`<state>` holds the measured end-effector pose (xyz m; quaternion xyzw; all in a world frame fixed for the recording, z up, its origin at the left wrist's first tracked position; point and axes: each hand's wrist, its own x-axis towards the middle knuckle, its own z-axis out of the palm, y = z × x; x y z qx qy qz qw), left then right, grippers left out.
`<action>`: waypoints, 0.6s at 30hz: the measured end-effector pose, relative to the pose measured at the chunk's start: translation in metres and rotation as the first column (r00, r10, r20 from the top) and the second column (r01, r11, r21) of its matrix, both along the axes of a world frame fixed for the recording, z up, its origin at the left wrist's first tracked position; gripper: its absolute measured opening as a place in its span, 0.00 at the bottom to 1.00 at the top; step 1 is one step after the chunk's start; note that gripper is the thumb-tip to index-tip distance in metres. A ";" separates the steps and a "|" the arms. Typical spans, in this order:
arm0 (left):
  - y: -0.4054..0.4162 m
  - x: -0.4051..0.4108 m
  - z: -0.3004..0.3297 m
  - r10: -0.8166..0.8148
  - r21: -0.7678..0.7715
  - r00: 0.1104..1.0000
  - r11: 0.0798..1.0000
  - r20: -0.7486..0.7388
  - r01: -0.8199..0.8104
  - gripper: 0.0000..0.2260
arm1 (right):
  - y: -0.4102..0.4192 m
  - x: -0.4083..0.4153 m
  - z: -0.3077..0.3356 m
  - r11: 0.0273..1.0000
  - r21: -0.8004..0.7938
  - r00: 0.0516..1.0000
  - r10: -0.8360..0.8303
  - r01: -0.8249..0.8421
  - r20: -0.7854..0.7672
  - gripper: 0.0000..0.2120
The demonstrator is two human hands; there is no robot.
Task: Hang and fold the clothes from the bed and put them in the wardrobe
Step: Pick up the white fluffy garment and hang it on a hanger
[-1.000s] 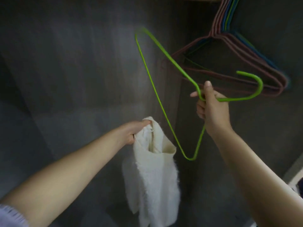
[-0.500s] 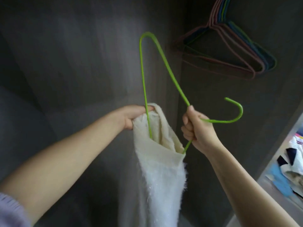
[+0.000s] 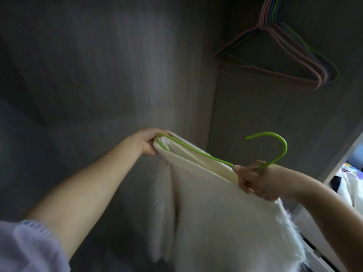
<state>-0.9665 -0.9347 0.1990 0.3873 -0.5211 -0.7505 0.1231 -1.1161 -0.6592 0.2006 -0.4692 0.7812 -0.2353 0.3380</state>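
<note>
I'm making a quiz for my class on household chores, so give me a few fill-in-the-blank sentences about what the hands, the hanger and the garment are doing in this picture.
1. The hanger being worked into the white garment is ____ in colour.
2. The hanger's hook is nearest the ____ hand.
3. The left hand grips the garment and one ____ of the hanger.
4. The spare hangers hang at the upper ____.

Missing words: green; right; end; right
</note>
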 end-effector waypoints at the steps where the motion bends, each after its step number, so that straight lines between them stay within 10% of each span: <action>1: 0.004 -0.007 -0.002 0.000 -0.021 1.000 1.000 0.027 0.001 0.22 | 0.002 -0.003 0.000 1.000 0.021 1.000 -0.020 0.020 -0.023 0.29; 5: 0.014 -0.033 -0.022 0.243 -0.425 0.963 0.888 0.112 -0.174 0.07 | 0.003 -0.001 -0.008 0.998 0.022 0.997 -0.063 0.064 -0.042 0.29; 8: 0.020 -0.048 -0.037 0.360 -0.894 0.903 0.445 0.235 0.055 0.05 | 0.001 0.005 -0.011 0.999 0.021 0.992 -0.041 0.044 -0.119 0.27; 11: 0.042 -0.066 -0.038 0.261 -0.972 0.944 0.176 0.201 0.158 0.06 | -0.010 0.002 -0.007 0.997 0.031 0.997 -0.067 0.068 -0.032 0.22; 18: 0.037 -0.049 -0.027 0.208 -0.958 0.959 0.252 0.190 0.135 0.05 | -0.060 0.002 0.016 0.998 0.065 0.973 0.000 -0.016 0.230 0.15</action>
